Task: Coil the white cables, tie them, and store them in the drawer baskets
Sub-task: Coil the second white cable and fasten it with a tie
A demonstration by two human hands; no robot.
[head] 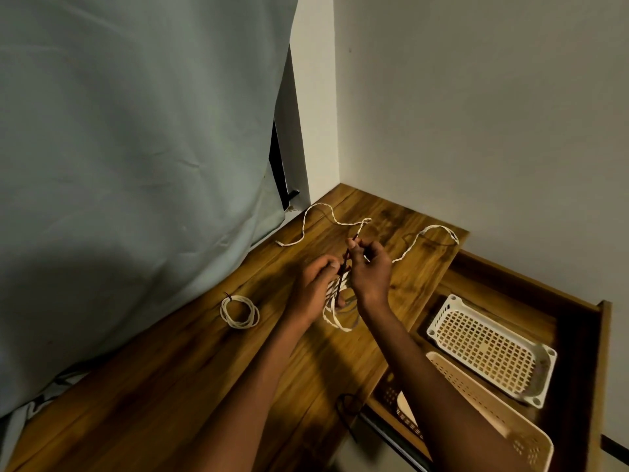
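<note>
Over the wooden tabletop (pixel 190 369) my left hand (pixel 315 287) grips a bundle of coiled white cable (pixel 335 315), whose loops hang below my fingers. My right hand (pixel 369 267) pinches a thin dark tie (pixel 343 267) that runs upright across the bundle. A tied white coil (pixel 239 312) lies on the table to the left. Two loose white cables lie farther back: one (pixel 320 223) near the corner, the other (pixel 429 236) near the table's right edge. The open drawer (pixel 578 321) at right holds a white basket (pixel 490 349) and a beige basket (pixel 483 413).
A large pale cloth (pixel 136 165) hangs along the table's left side. White walls (pixel 476 114) close the corner behind. A small dark loop (pixel 349 405) lies at the table's front edge near the drawer.
</note>
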